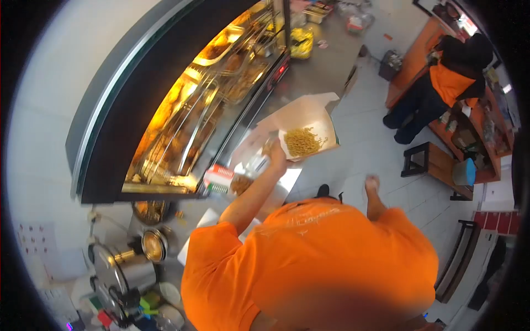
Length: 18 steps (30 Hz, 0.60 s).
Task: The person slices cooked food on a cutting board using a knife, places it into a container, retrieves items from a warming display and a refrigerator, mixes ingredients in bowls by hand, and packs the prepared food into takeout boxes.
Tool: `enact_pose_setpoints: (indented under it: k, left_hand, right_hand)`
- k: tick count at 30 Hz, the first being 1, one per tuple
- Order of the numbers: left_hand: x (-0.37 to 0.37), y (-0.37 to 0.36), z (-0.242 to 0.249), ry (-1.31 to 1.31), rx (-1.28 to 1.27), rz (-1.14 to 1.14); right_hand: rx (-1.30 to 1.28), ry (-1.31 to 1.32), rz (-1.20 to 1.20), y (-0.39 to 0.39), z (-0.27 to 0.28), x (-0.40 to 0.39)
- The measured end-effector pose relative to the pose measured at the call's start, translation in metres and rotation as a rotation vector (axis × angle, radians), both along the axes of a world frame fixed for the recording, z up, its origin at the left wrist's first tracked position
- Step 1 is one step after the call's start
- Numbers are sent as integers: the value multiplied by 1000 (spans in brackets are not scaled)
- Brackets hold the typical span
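My left hand [278, 158] grips the near side of an open paper takeaway box [326, 124]. A pile of cooked noodles [302, 142] lies in the box, and its lid is folded up on the far side. The box is held beside the metal counter's edge. Under and beside my left forearm are a red-and-white carton [220, 176] and some brown food [241, 184]. My right hand [372, 181] hangs out over the floor, away from the box; it is small and blurred, and its fingers cannot be made out.
A lit glass food warmer [182, 121] with trays stands at the left. A yellow packet [301, 43] sits farther along the counter. Pots [126, 270] are at lower left. A co-worker [450, 80] stands at a wooden counter, near a bench [436, 168].
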<state>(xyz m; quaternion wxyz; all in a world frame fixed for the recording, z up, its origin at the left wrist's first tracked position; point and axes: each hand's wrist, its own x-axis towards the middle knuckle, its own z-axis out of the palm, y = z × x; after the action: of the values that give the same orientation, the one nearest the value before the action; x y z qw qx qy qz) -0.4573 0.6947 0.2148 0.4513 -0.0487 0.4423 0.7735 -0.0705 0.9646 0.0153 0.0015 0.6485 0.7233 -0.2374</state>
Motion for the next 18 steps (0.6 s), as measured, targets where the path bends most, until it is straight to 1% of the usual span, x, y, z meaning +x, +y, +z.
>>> enact_pose_setpoints:
  k: [1, 2, 3, 6, 8, 9, 10, 11, 12, 14, 15, 17, 18]
  left_hand:
    - [1, 41, 0, -80, 46, -3]
    - [-3, 86, -25, -185, 93, 30]
    - [-8, 130, -51, -291, 137, 67]
    - [-35, 277, -178, -14, -324, 386]
    - [-57, 333, -163, 225, -741, 336]
    - [-66, 367, -152, 335, -947, 313]
    - [-83, 415, -151, 285, -691, 400]
    - [-104, 454, -165, 244, -452, 487]
    - [-122, 478, -187, 208, -235, 566]
    - [-164, 541, -209, 61, 71, 402]
    - [-166, 546, -171, 110, -34, 397]
    - [-161, 536, -75, 464, -309, 477]
    - [-160, 521, -28, 672, -406, 583]
  right_hand:
    - [76, -115, 0, 3, -43, 51]
    - [102, -206, 69, -12, -46, 89]
    - [76, -269, 97, -24, -46, 119]
    - [-158, -289, 26, -39, -44, 155]
    - [-260, -258, 1, -19, -40, 157]
    - [-290, -234, -5, 4, -37, 153]
    - [-310, -214, -8, 33, -29, 146]
    - [-330, -186, -7, 59, -32, 142]
    - [-340, -156, -18, 86, -28, 133]
    - [-359, -81, -51, 141, -22, 117]
    - [-364, -20, -80, 172, -20, 109]
    - [-382, 123, -164, 234, -23, 87]
    - [-398, 210, -220, 264, -26, 74]
